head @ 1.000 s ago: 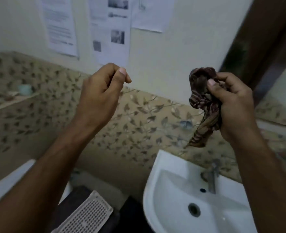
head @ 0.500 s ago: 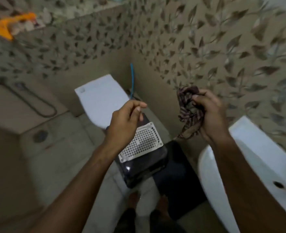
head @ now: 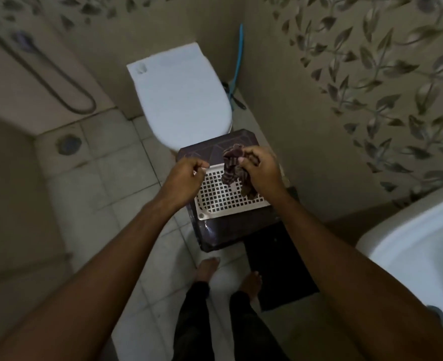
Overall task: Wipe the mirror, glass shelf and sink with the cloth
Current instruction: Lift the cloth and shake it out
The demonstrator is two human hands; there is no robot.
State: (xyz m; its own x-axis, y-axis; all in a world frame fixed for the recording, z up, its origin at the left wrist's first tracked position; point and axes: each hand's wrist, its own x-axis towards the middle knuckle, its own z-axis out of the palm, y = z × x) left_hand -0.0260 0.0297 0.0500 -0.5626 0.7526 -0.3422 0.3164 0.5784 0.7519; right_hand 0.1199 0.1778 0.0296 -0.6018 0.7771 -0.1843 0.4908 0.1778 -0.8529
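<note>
Cloth bunched in the right hand, held above the bin by the toilet.

The cloth [head: 235,168] is a dark, striped rag, crumpled into a wad with a tail hanging down; the right hand [head: 260,169] has its grip curled round it, thumb pinching the top. The left hand [head: 186,177] sits just beside it, fingers curled in, thumb against forefinger; whether it pinches anything I cannot tell. Both hover over a white grid lid [head: 225,199] on a dark bin [head: 220,230]. The toilet [head: 181,100] is just behind the bin, the leaf-patterned wall [head: 358,100] close on the right. The sink [head: 418,256] juts in at lower right, its rim next to the right forearm. Open tiled floor [head: 103,165] lies to the left; bare feet stand below by a dark mat [head: 280,269].
</note>
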